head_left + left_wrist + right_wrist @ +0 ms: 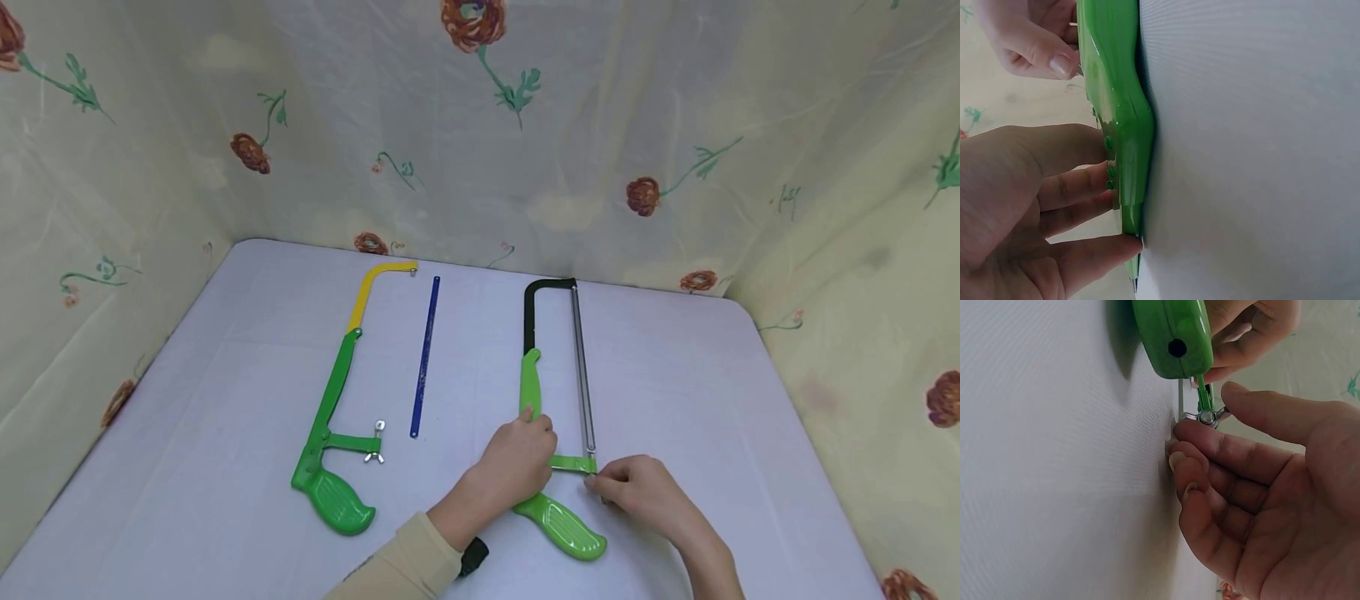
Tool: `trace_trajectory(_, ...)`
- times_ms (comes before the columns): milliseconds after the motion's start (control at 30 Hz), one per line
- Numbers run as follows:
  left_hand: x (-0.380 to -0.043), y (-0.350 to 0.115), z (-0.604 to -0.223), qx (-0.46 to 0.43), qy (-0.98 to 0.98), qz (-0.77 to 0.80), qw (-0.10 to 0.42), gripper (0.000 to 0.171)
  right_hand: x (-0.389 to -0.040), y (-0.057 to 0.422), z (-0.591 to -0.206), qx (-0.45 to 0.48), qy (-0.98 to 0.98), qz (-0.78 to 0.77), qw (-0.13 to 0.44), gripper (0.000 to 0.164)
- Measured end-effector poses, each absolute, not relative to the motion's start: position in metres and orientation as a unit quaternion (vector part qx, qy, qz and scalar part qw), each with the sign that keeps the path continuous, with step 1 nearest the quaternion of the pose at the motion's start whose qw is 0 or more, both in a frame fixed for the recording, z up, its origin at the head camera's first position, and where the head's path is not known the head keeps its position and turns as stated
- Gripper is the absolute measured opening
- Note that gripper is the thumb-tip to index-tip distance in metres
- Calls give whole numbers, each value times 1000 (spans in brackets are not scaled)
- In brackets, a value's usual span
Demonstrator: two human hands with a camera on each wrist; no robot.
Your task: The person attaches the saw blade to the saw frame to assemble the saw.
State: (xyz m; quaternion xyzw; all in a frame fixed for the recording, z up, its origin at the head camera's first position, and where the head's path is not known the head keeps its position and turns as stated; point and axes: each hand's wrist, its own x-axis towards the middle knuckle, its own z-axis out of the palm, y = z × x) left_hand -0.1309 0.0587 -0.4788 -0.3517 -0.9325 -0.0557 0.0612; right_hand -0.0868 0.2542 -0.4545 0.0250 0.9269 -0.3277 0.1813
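In the head view my left hand (517, 454) grips the frame of a hacksaw (567, 527) with a light green handle and black front, lying on the table. A grey blade (582, 375) runs along its right side, from the black end to the green cross arm (572, 464). At that arm's end, my right hand (647, 493) pinches a wing nut (1207, 417); the right wrist view shows thumb and index finger at its wings, the other fingers curled near the cloth. The left wrist view shows my left fingers (1079, 147) against the green frame (1119, 81).
To the left lies a second hacksaw frame (330, 400), darker green with a yellow front and its own wing nut (373, 457). Between the two saws is a blue blade (425, 358). A black object (473, 557) shows beside my left sleeve. Flowered cloth (570, 167) hangs around the white table (262, 333).
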Motion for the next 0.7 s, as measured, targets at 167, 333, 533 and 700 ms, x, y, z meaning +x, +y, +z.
trace_trajectory(167, -131, 58, -478, -353, -932, -54, 64, 19, -87, 254, -454, 29, 926, -328, 185, 19)
trace_trajectory(333, -130, 58, -478, -354, -931, -54, 64, 19, -87, 255, -454, 33, 929, -323, 179, 15)
trace_trajectory(533, -130, 59, -478, -352, -932, -52, 62, 19, -88, 255, -455, 34, 932, -320, 169, 11)
trace_trajectory(700, -130, 59, -478, -349, -934, -58, 55, 19, -88, 256, -456, 34, 932, -325, 159, 8)
